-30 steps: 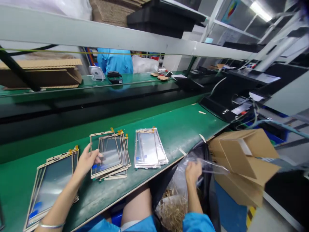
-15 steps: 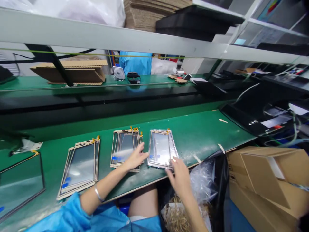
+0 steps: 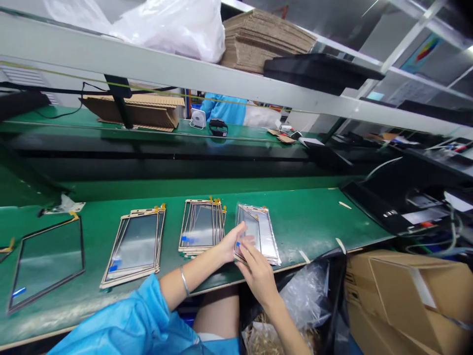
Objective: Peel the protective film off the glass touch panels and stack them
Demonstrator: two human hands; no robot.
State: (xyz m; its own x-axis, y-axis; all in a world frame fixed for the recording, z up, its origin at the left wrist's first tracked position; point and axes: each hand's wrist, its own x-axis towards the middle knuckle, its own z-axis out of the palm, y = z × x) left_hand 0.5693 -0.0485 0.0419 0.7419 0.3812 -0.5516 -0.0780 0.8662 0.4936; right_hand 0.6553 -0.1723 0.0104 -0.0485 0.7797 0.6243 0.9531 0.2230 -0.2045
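Observation:
A clear glass touch panel with a gold border is raised and tilted, its left side in my left hand. The fingers of my right hand are closed together at the panel's lower part, by a small blue tab. Beneath and to its right lies another gold-bordered panel, in what looks like clear film. Just left of my hands is a stack of gold-framed touch panels with orange flex tails. A second gold-framed stack sits farther left, then a black-framed panel.
A black plastic bag and open cardboard boxes stand right of the green bench. Black equipment occupies the bench's right end. A shelf beam crosses above. A person in blue is beyond.
My left hand has moved right from above the middle stack and taken hold of a panel. That panel has been lifted and tilted. My right hand has shifted left onto it.

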